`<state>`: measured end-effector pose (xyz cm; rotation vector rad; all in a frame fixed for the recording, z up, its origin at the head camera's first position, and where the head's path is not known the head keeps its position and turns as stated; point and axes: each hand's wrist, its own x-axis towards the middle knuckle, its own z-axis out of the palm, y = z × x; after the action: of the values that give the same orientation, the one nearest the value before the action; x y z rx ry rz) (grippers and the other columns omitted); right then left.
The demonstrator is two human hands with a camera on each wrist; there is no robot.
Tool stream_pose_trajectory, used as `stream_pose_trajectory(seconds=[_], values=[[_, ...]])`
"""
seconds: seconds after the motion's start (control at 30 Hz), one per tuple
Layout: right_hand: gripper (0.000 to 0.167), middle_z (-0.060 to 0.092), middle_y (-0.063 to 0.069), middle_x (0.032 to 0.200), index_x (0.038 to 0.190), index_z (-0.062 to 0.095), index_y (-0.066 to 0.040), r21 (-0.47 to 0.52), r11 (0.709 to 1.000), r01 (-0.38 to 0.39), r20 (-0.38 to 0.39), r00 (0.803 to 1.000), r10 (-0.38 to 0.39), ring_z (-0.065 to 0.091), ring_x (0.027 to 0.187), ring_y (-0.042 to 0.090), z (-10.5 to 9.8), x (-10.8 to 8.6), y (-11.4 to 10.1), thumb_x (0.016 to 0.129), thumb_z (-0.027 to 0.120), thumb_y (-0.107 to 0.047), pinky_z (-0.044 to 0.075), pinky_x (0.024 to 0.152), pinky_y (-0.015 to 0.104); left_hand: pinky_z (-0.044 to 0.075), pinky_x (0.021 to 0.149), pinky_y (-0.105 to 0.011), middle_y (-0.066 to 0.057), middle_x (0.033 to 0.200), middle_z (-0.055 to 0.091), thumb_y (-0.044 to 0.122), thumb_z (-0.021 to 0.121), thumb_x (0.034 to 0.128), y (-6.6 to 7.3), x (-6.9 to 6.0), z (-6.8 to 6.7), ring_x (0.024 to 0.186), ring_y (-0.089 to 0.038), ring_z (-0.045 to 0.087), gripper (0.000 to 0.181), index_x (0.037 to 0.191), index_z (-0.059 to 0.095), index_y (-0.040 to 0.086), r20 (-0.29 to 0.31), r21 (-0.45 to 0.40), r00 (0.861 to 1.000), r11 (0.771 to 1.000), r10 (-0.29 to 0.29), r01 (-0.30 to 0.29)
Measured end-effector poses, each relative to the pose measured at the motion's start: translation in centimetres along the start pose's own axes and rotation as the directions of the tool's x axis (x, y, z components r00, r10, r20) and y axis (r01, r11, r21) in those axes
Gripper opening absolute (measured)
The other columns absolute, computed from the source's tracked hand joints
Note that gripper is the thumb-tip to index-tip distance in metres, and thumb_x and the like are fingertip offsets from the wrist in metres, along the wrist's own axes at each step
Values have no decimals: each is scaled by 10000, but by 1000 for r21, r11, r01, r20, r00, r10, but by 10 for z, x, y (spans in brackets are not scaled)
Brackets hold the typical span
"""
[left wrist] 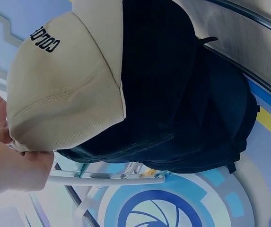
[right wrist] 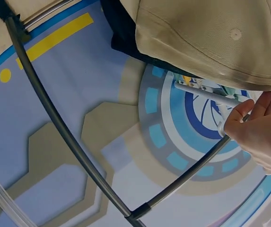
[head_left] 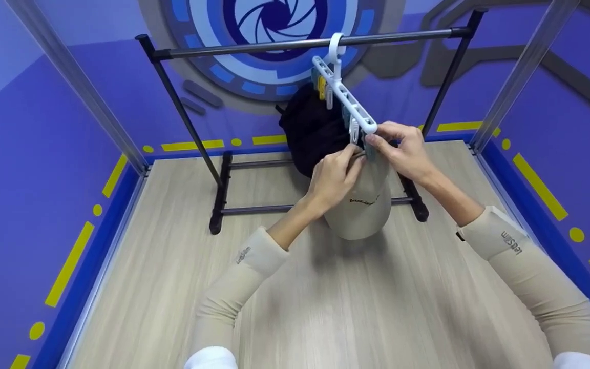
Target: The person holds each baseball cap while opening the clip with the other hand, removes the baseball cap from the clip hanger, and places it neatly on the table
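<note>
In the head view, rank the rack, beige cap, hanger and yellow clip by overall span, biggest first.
1. Rack, clearly the largest.
2. Beige cap and hanger: too close in span to rank, and the hands cover part of the cap.
3. Yellow clip, smallest.

Walls [head_left: 13,169] were basically blue and purple, with yellow dashes [head_left: 70,264] and dots [head_left: 37,330] along the bottom and a big shutter-style graphic [head_left: 276,16] at the back. Floor [head_left: 167,277] was pale wood-grain, with a dark metal rack [head_left: 249,48] standing on it.
</note>
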<state>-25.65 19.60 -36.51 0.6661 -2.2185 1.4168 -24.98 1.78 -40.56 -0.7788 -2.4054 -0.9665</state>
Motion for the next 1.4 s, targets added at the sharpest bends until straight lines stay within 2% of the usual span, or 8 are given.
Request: stream_pose_trajectory(seconds=[0.2, 0.3, 0.5, 0.63, 0.83, 1.0, 1.13, 1.4], values=[[100, 618, -96, 763, 974, 787, 60, 41, 999, -29, 8, 1000, 29, 527, 647, 22, 1, 2, -1, 897, 740, 17, 425, 587, 148, 397, 580, -223, 46, 739, 589, 220, 567, 1045, 2, 0, -2, 654, -70, 497, 172, 1022, 686, 97, 35, -63, 998, 997, -48, 50], [81, 617, -113, 748, 949, 787, 64, 54, 998, -45, 3, 999, 45, 514, 624, 7, 1, 3, 0, 893, 737, 33, 415, 571, 148, 367, 569, -214, 59, 713, 539, 220, 560, 1046, 3, 1, -2, 642, -69, 479, 172, 1006, 677, 101, 45, -82, 997, 995, -61, 64], [73, 627, -144, 726, 936, 784, 76, 101, 993, -61, 8, 998, 60, 507, 576, -2, 0, 4, 3, 888, 736, 49, 399, 531, 152, 422, 593, -231, 27, 773, 661, 232, 583, 1035, 4, 1, -2, 669, -78, 528, 171, 1013, 704, 114, 36, -95, 995, 991, -88, 91], [75, 651, -157, 735, 934, 780, 90, 125, 990, -64, 6, 998, 63, 511, 568, -2, 1, 5, 5, 886, 733, 57, 402, 527, 156, 435, 583, -243, 9, 790, 692, 230, 583, 1031, 3, 1, -2, 657, -87, 535, 179, 1008, 715, 112, 39, -94, 995, 991, -95, 99], [109, 703, -174, 781, 975, 760, 135, 183, 976, -114, 4, 993, 116, 563, 658, -22, 1, 6, 7, 900, 699, 85, 450, 586, 129, 363, 544, -205, 41, 705, 561, 194, 577, 1008, 2, 0, 3, 612, -81, 468, 163, 958, 702, 103, 80, -95, 992, 990, -97, 105], [120, 735, -93, 823, 990, 751, 147, 214, 968, -129, 6, 991, 131, 598, 732, -19, 2, 6, 8, 901, 692, 92, 494, 663, 128, 336, 537, -178, 63, 689, 493, 182, 581, 1003, 1, -5, 9, 606, -72, 448, 162, 933, 698, 96, 132, -80, 988, 993, -78, 89], [124, 736, -33, 839, 997, 753, 141, 224, 965, -137, 22, 991, 136, 574, 716, -11, 1, 5, 8, 903, 694, 84, 473, 632, 129, 350, 546, -183, 63, 688, 517, 182, 579, 996, 0, -7, 12, 615, -71, 461, 162, 938, 710, 106, 123, -71, 988, 993, -90, 100], [139, 633, -130, 809, 1036, 734, 136, 196, 970, -146, 84, 988, 132, 480, 640, -6, -7, 2, 10, 926, 669, 79, 374, 558, 142, 413, 583, -201, 30, 756, 661, 194, 606, 991, -3, -9, 9, 643, -63, 492, 177, 959, 767, 129, 136, -100, 987, 990, -83, 97]])
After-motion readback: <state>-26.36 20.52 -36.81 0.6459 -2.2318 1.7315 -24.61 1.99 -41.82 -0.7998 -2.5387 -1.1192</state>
